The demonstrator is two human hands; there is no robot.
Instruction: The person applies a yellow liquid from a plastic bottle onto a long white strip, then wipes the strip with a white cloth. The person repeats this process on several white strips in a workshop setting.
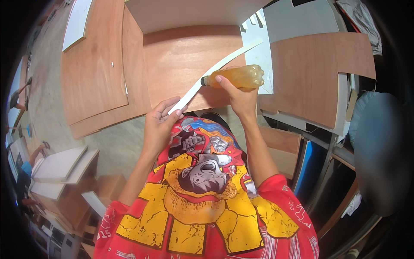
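Note:
My left hand (162, 117) pinches the near end of a long white flexible strip (207, 73) between thumb and fingers. The strip runs diagonally up to the right over a plywood panel (184, 45). My right hand (241, 92) is wrapped around a clear plastic bottle (241, 77) of amber liquid, lying on its side in the grip. Its dark cap (203, 81) points left and is at the strip; whether it touches the strip cannot be told. A pale board (190, 14) stands at the far side of the plywood.
More plywood sheets lie left (97, 77) and right (300, 74). White strip pieces rest on a white sheet (263, 61). White-faced boards (61, 163) are stacked at lower left, near other people's arms at the left rim. A metal frame (344, 157) stands at right.

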